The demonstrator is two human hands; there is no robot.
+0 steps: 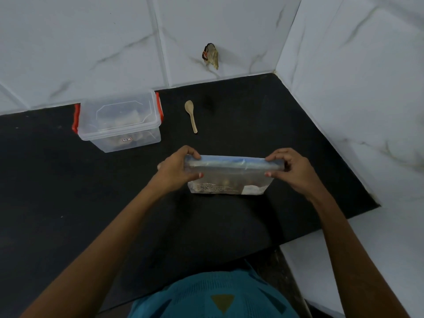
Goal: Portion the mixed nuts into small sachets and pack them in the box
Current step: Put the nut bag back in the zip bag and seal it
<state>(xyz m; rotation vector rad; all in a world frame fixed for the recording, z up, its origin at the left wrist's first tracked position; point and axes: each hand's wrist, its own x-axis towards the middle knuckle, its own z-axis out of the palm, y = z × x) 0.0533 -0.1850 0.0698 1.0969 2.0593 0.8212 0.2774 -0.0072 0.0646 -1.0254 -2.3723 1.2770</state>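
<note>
- Your bag: thin clear plastic, glossy, slightly cloudy and creased.
- Box: rigid see-through plastic, smooth, faintly frosted; its clips are opaque red plastic.
- Spoon: pale wood, matt.
- Counter: black, matt, finely speckled.
- Wall tiles: white, grey-veined like marble, smooth with a soft sheen.
- Your shirt: teal knit cloth, ribbed texture.
</note>
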